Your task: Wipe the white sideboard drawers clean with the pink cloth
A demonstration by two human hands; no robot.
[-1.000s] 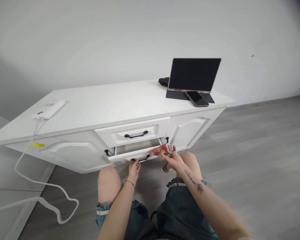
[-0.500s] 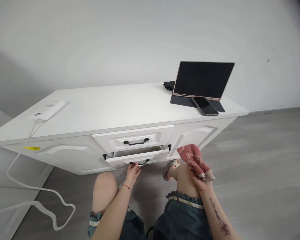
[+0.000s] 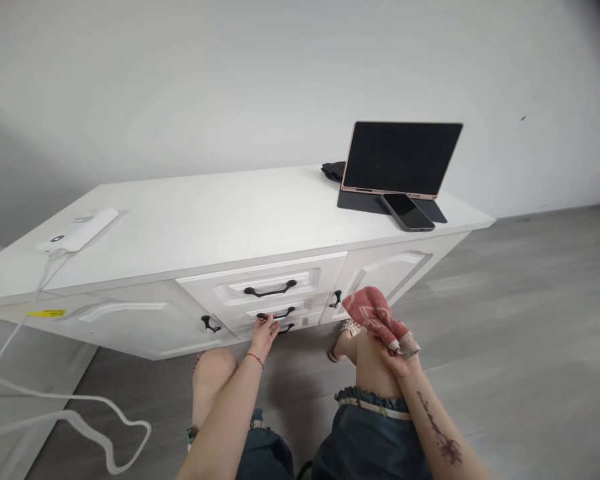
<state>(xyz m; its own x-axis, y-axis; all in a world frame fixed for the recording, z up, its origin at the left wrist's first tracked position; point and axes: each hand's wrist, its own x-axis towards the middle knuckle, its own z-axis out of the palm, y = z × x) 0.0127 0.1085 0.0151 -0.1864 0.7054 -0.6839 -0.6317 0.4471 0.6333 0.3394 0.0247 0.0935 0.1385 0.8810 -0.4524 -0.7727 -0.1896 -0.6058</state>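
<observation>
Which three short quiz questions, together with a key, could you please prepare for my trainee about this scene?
1. What does the right hand hold?
2. The left hand is at the handle of which drawer, counting down? A) top B) middle C) bottom
3. True or false: the phone lies behind the dark screen, seen from the person.

Key:
1. A red cloth with pale markings.
2. B, at the middle drawer handle.
3. False; it lies in front.

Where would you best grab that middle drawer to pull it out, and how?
Probably by the middle of its black handle, from the front, hooking fingers behind: the bar seems to bow outward between two fixed ends. The left hand touches it.
</observation>
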